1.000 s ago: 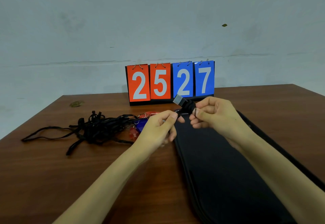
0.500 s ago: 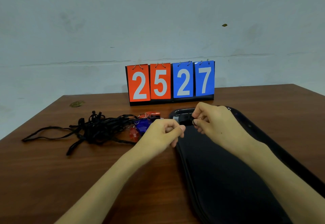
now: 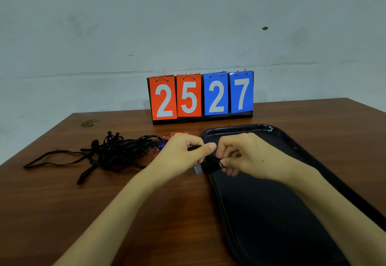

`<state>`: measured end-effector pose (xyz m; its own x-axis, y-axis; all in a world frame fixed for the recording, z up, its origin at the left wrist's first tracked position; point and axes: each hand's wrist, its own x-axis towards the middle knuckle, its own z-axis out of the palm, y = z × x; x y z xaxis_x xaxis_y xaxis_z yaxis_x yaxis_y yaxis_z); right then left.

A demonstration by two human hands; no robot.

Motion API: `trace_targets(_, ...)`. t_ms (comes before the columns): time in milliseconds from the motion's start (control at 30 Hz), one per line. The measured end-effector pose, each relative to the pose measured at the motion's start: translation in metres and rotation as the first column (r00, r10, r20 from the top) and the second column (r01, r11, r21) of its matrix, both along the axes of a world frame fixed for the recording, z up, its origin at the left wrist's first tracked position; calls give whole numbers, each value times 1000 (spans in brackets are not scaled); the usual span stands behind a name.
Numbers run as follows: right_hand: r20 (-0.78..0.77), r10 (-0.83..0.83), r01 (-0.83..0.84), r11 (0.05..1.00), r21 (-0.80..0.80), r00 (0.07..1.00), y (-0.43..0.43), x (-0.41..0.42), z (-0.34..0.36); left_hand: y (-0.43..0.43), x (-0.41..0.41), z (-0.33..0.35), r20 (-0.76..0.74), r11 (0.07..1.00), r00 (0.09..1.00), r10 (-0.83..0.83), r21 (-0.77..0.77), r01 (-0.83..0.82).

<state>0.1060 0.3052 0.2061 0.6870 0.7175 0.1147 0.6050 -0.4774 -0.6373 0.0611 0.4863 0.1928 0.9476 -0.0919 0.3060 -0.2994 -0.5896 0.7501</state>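
**Over the tray's left rim: two hands on one small black object**

Both forearms reached in from the near edge and met at the middle of the bench (image 3: 62,213). The left hand (image 3: 183,155) was curled, thumb stretched out to the right, gripping the small black object (image 3: 210,164), whose grey end poked out below the palm. The right hand (image 3: 250,157) faced it, knuckles up, fingertips pinching the same object from the other side. The object sat at the left rim of the black tray (image 3: 240,129); I could not tell whether it touched. Left of the hands lay a tangle of black cords (image 3: 108,154), with a red piece (image 3: 178,133) and a blue piece (image 3: 163,144) half hidden behind the left hand. At the back stood a scoreboard (image 3: 200,96) reading 25 and 27.
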Motion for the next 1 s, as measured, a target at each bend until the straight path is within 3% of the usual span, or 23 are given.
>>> trace_targets(300,-274,186,-136,972,190,944,-1,-4,9,6,-1,7,-183,993,982,-38,-119,17)
trace_targets(400,-340,216,-124,954,272,915,-1,-5,12,5,-4,6,-276,944,947,-162,-322,68)
trace_targets(500,-398,198,-63,942,328,896,-2,-5,14,-3,-6,2,-279,846,921,-272,-526,91)
trace_targets(567,-481,169,15,935,355,860,-1,-5,13,-9,-3,-3,-291,800,924,-247,-600,25)
trace_targets(733,-714,138,236,886,398,686,0,-1,9,-13,1,-12,-307,716,935,-177,-692,-92)
trace_targets(1000,-719,71,381,810,447,692,1,1,8,-19,-1,-12,-151,582,988,-42,-807,-99)
